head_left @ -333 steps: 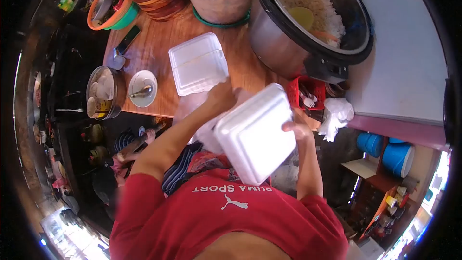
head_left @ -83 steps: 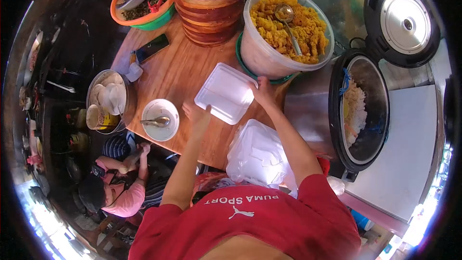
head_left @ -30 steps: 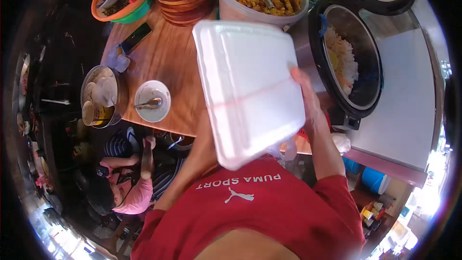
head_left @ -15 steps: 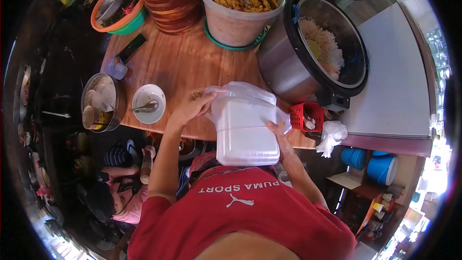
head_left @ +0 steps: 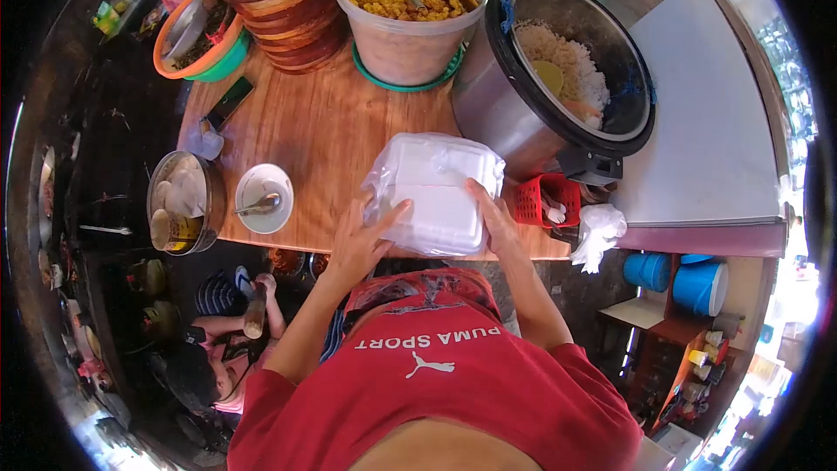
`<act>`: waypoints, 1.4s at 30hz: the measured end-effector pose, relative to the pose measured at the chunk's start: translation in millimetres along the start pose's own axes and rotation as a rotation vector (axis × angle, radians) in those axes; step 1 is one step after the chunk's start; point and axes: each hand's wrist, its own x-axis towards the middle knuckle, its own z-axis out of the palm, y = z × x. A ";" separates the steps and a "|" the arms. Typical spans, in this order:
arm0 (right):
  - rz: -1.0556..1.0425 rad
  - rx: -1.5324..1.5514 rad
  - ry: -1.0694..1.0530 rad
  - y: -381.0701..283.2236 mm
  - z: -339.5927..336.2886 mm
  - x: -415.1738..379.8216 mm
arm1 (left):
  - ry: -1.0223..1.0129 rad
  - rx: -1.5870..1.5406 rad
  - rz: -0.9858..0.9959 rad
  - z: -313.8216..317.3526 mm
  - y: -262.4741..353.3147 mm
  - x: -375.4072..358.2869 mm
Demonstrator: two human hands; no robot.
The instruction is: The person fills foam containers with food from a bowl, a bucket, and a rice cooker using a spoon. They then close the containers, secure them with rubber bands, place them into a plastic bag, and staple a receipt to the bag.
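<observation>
A white foam food box (head_left: 436,201) in a clear plastic bag lies at the front edge of the wooden table (head_left: 305,139). My left hand (head_left: 356,240) presses its left side through the plastic, thumb on top. On the right side my right hand (head_left: 499,222) grips the box, its thumb on the lid. Left of the box stands a white bowl (head_left: 253,181) with a spoon in it. A rice cooker (head_left: 497,96) with rice stands behind and to the right.
A tub of yellow food (head_left: 410,44), stacked brown bowls (head_left: 288,9), a phone (head_left: 230,103) and a steel pot (head_left: 214,201) stand around the table. A red basket (head_left: 529,201) sits at the right edge. Another person (head_left: 227,366) is low at left.
The box has moved away from my body onto the table edge, and the bag now wraps over it. My left hand has come down from the bag's far corner to the box's left side.
</observation>
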 end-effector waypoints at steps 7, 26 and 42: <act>0.175 -0.420 -0.008 -21.9 -36.6 -33.3 | 0.038 0.079 0.019 2.2 17.4 5.8; -0.394 0.095 0.276 53.8 -50.7 -20.3 | -0.145 0.156 -0.061 15.4 30.7 5.8; -0.452 -0.539 0.132 -35.7 -40.5 -80.3 | -0.175 0.076 0.112 -7.5 25.3 29.3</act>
